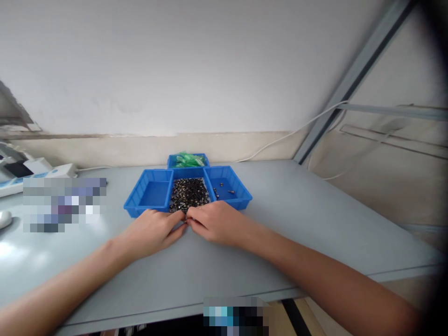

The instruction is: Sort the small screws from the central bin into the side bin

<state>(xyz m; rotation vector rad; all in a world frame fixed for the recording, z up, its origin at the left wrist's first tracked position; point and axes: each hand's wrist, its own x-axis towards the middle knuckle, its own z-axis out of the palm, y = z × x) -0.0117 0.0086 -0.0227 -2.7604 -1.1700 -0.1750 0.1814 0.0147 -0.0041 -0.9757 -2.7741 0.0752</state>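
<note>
My left hand (159, 230) and my right hand (213, 221) meet fingertip to fingertip at the near edge of the middle blue bin. Both are closed in a pinch, and whatever sits between the fingertips is too small to make out. Just beyond them, many small dark metal parts (189, 192) fill the middle bin. To the left stands a blue bin (154, 186) with a bare floor showing. The right blue bin (241, 193) holds several small metal pieces (230, 191). Green plastic bags (189, 160) lie in a blue bin behind the middle one.
A white power strip (63, 171) with plugs lies at the far left, near a blurred-out object (65, 205) and a white rounded thing (4, 218). A white cable (280, 140) runs along the wall to a grey metal post (336, 107). The grey table (297, 205) ends close in front.
</note>
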